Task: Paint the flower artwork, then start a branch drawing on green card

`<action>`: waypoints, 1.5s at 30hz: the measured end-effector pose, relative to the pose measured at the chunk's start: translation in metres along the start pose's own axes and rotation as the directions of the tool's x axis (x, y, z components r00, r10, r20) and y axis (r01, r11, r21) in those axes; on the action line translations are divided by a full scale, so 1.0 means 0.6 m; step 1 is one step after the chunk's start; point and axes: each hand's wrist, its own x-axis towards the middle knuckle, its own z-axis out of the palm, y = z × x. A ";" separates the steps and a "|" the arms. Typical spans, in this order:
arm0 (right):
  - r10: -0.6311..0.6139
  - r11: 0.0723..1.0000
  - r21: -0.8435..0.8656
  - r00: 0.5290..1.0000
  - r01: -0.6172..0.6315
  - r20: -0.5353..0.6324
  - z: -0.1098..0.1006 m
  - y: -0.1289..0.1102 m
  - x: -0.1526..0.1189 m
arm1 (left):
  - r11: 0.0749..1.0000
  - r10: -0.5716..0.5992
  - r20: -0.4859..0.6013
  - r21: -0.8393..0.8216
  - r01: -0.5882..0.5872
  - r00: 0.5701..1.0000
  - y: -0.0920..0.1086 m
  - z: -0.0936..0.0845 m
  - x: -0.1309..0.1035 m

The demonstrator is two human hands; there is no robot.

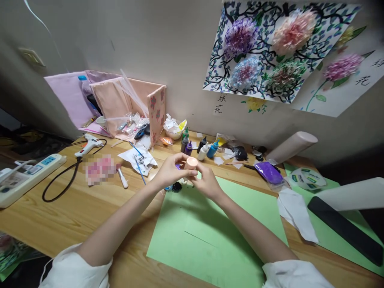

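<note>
Both hands meet above the far edge of a green sheet (210, 228) on the wooden table. Between them is a small peach-coloured round container (191, 162), its round end facing up. My left hand (172, 171) has its thumb and fingers closed round the container's left side. My right hand (207, 182) grips it from the right and below, the fingers partly hidden. Just under the hands sits a small dark pot (177, 187). Behind them stand paint bottles, among them a white one (203, 152) and a blue one (213, 149).
Left lie a glue gun (90, 145), a power strip (33, 176), a pale marker (123, 177) and brushes on white paper (145, 160). Fabric-covered boxes (120, 104) stand at the back. Right are a purple packet (269, 173), a tape roll (308, 179) and a black bar (345, 230).
</note>
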 end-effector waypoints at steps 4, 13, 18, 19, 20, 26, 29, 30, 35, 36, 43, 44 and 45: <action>0.002 0.997 -0.079 0.994 0.007 0.109 -0.017 0.002 0.007 | 0.998 0.058 -0.138 0.025 -0.055 0.989 -0.017 0.015 -0.017; -0.403 0.786 -0.386 0.874 0.482 0.271 -0.083 -0.041 -0.005 | 0.984 0.174 -0.371 0.102 -0.146 0.912 -0.049 0.054 -0.038; -0.447 0.705 -0.461 0.842 0.539 0.301 -0.071 -0.046 -0.010 | 0.975 0.201 -0.359 0.163 -0.150 0.912 -0.049 0.063 -0.054; -0.433 0.711 -0.453 0.843 0.538 0.321 -0.071 -0.046 -0.011 | 0.973 0.203 -0.348 0.175 -0.150 0.915 -0.049 0.063 -0.057; -0.411 0.718 -0.435 0.835 0.543 0.365 -0.073 -0.047 -0.012 | 0.971 0.205 -0.336 0.187 -0.149 0.919 -0.050 0.063 -0.059; -0.430 0.749 -0.409 0.852 0.521 0.299 -0.076 -0.048 -0.015 | 0.961 0.228 -0.333 0.228 -0.156 0.915 -0.053 0.058 -0.053; -0.404 0.740 -0.390 0.826 0.547 0.393 -0.071 -0.045 -0.014 | 0.958 0.242 -0.335 0.231 -0.169 0.911 -0.054 0.057 -0.048; -0.405 0.749 -0.401 0.843 0.528 0.355 -0.070 -0.045 -0.014 | 0.958 0.247 -0.330 0.227 -0.177 0.911 -0.054 0.057 -0.048; -0.361 0.807 -0.354 0.868 0.474 0.340 -0.070 -0.049 -0.013 | 0.950 0.269 -0.332 0.245 -0.193 0.904 -0.050 0.058 -0.054; -0.341 0.826 -0.332 0.873 0.456 0.348 -0.073 -0.049 -0.012 | 0.953 0.260 -0.333 0.239 -0.186 0.906 -0.049 0.057 -0.055; -0.148 0.959 -0.193 0.949 0.206 0.278 -0.062 -0.015 -0.005 | 0.974 0.213 -0.405 0.015 -0.226 0.889 -0.051 0.045 -0.051; -0.142 0.968 -0.164 0.955 0.189 0.262 -0.051 -0.009 -0.005 | 0.971 0.223 -0.404 0.014 -0.238 0.887 -0.054 0.045 -0.050; -0.138 0.976 -0.132 0.963 0.172 0.231 -0.039 -0.003 -0.005 | 0.968 0.238 -0.407 0.022 -0.250 0.882 -0.056 0.045 -0.049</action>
